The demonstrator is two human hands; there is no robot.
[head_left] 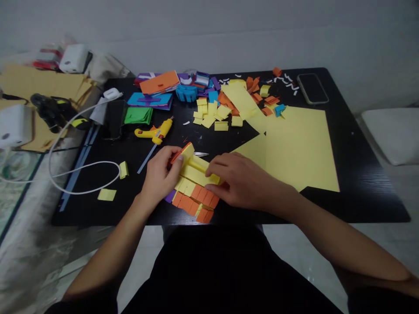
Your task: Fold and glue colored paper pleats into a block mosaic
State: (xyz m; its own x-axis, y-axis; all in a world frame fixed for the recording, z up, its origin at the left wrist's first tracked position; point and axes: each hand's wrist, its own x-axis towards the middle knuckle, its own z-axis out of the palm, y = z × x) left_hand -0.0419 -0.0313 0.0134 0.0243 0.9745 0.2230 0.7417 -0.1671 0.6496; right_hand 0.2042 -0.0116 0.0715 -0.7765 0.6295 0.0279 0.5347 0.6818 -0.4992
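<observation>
Between my hands, close to the table's front edge, is a paper model point(193, 187) built of folded yellow and orange pieces, with a purple bit at its lower left. My left hand point(162, 172) grips its upper left side, thumb over a raised yellow and orange flap. My right hand point(234, 179) has its fingers bent around the model's right end, at a long yellow folded strip; the fingertips are partly hidden. Just behind the model, the tip of a metal blade point(201, 154) shows. A yellow glue gun point(157, 132) with a glue stick lies beyond my left hand.
Large yellow sheets point(301, 144) lie at right. Small folded yellow pieces point(209, 113) and orange scraps point(253, 85) are heaped at the back. Stacked coloured paper point(149, 100), a dark phone point(114, 120) and a looping white cable point(85, 165) occupy the left; another phone point(312, 88) sits back right.
</observation>
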